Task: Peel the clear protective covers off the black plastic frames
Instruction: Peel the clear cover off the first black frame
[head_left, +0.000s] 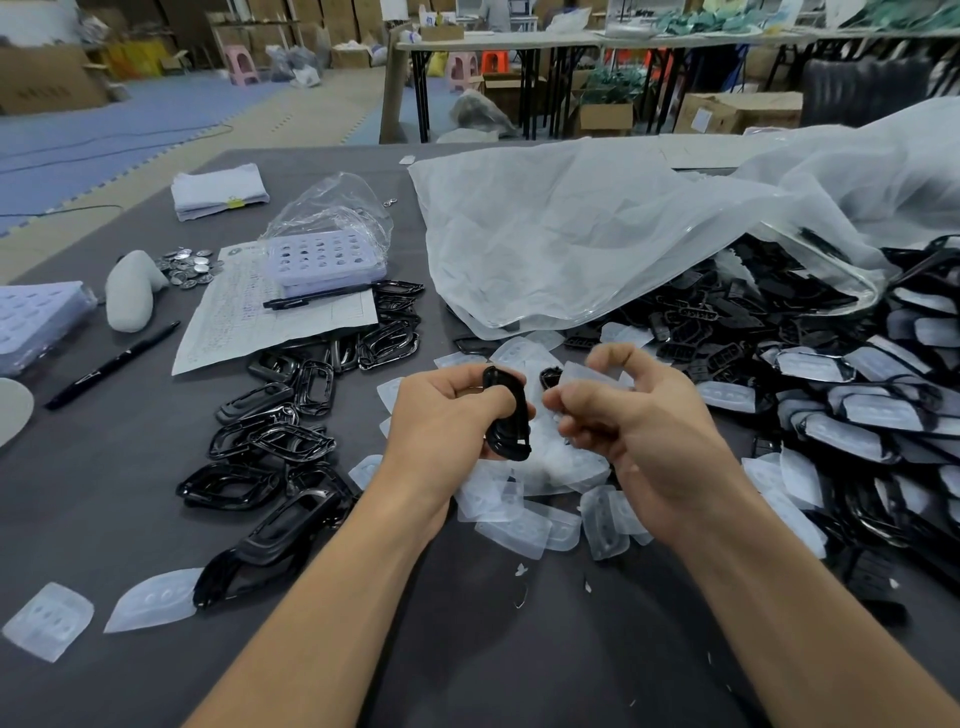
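The left hand (447, 410) grips a black frame (506, 421) to keep it steady, while the right hand (639, 410) pinches a clear cover (587, 371), probably to pull it away rightwards.

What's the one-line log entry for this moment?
step: peel | left hand: grips frame | right hand: pinches cover | bare frames: left | covered pile: right

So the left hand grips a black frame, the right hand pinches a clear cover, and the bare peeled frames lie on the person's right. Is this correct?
Not quite. The head view shows the left hand gripping a black frame and the right hand pinching a clear cover, but the bare peeled frames lie on the person's left.
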